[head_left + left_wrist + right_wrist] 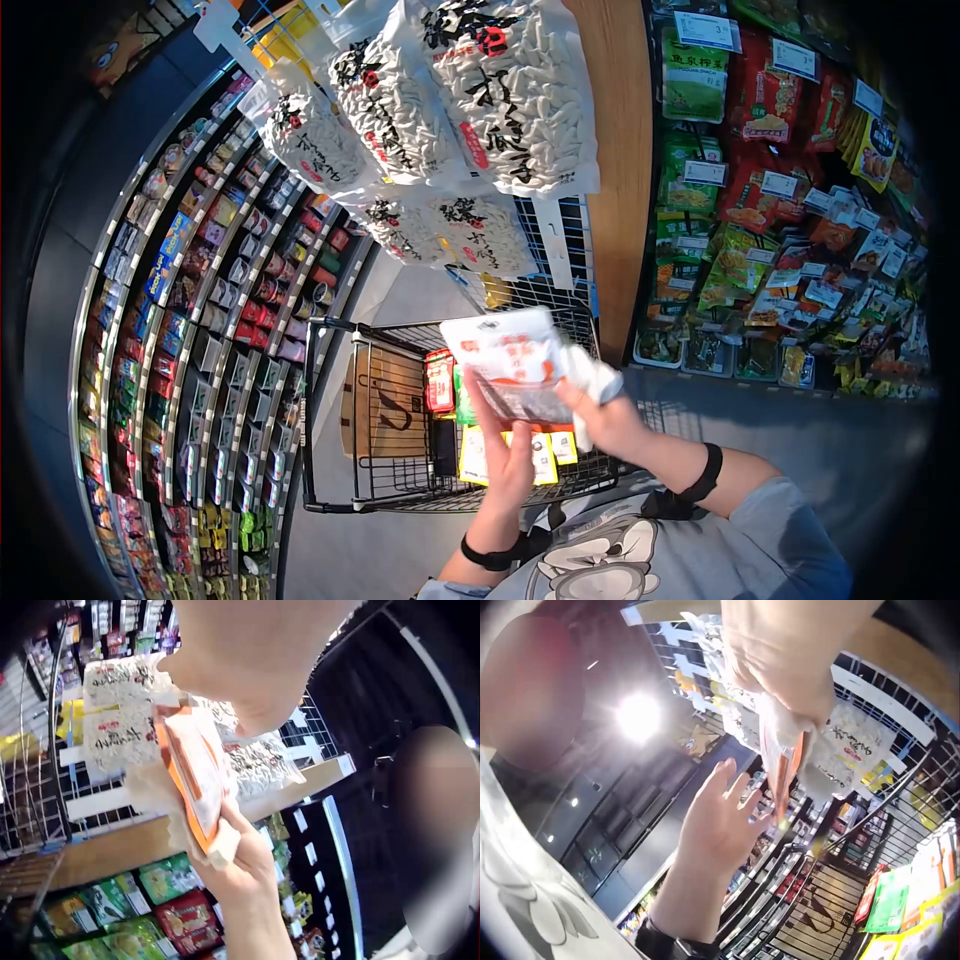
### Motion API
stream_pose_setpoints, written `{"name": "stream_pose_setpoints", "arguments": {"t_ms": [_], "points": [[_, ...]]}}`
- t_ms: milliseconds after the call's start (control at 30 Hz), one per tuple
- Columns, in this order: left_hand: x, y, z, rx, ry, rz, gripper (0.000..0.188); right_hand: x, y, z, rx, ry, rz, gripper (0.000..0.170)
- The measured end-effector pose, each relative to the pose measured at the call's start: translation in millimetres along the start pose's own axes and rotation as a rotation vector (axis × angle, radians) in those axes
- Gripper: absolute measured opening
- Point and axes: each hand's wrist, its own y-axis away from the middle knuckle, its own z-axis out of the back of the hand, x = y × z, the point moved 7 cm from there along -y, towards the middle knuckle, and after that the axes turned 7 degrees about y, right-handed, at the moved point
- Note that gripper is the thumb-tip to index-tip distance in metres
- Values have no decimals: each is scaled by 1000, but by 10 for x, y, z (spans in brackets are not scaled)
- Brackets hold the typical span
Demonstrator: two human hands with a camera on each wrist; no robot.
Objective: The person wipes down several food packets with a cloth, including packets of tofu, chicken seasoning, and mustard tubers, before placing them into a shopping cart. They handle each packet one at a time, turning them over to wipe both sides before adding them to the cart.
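Note:
A flat white packet with red lettering [508,362] is held up above the shopping cart. My right hand [605,415] grips its right side, where something whitish and blurred also shows. From the left wrist view the packet [201,776] is seen nearly edge-on, its side orange, with the right hand [244,866] at its lower end. My left hand [507,462] is at the packet's lower left with its fingers extended. In the right wrist view the left hand [718,825] has spread fingers beside the packet [784,772].
The black wire cart [335,495] contains a brown bag [385,405], a red pack [438,380] and yellow-white packs [485,460]. Large bags of white seeds [510,100] hang on a blue wire rack [578,250]. Stocked shelves [200,300] curve along the left; snack packets [770,200] fill the right.

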Motion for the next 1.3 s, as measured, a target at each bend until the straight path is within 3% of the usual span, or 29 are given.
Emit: {"name": "stream_pose_setpoints", "arguments": {"t_ms": [33,67,133,167,200,233,367,533,600,633,667,767,800,867,900,933,1000,1067,1200,1233,1300], "points": [[53,-10,-8,64,-194,-105,69,-30,32,-188,119,-68,37,39],[222,9,3,-110,102,12,79,51,104,-336,183,8,135,47],[480,75,181,-280,735,284,81,237,317,-577,267,603,597,59],[459,46,79,-115,1008,294,88,193,372,-659,397,823,604,63],[449,40,86,-115,1008,292,88,254,398,-728,528,1044,604,67],[442,35,90,-113,1032,291,88,217,436,-729,417,980,710,69],[429,28,107,-109,1123,296,91,273,377,-719,352,1063,738,57],[308,75,13,-49,1245,366,100,362,258,-585,320,1185,746,57],[166,55,-2,-56,986,280,102,393,203,-453,199,1232,686,59],[208,128,-43,-16,1124,338,103,408,163,-396,185,1222,642,61],[268,167,-24,-17,1081,354,101,424,125,-325,207,1272,565,53],[242,199,-28,18,1066,368,99,330,-21,-11,107,1162,422,51],[266,213,14,-10,1015,375,98,283,-92,154,16,953,301,51],[302,210,61,-39,965,379,98,372,-98,359,-123,636,372,52],[321,212,46,-33,1011,399,98,510,-42,324,-134,670,433,54],[351,228,30,-28,1058,422,98,536,-3,258,-130,671,430,54],[384,266,-48,23,1128,480,99,599,218,-205,82,1017,710,58],[632,358,137,-209,750,438,101,434,353,-570,380,1078,625,65],[371,334,-35,-15,963,446,101,257,265,-545,244,1225,613,66],[365,395,-106,86,1118,495,105,330,222,-485,192,1128,573,62],[469,507,5,105,964,561,98,271,151,-314,122,1112,497,57]]}}
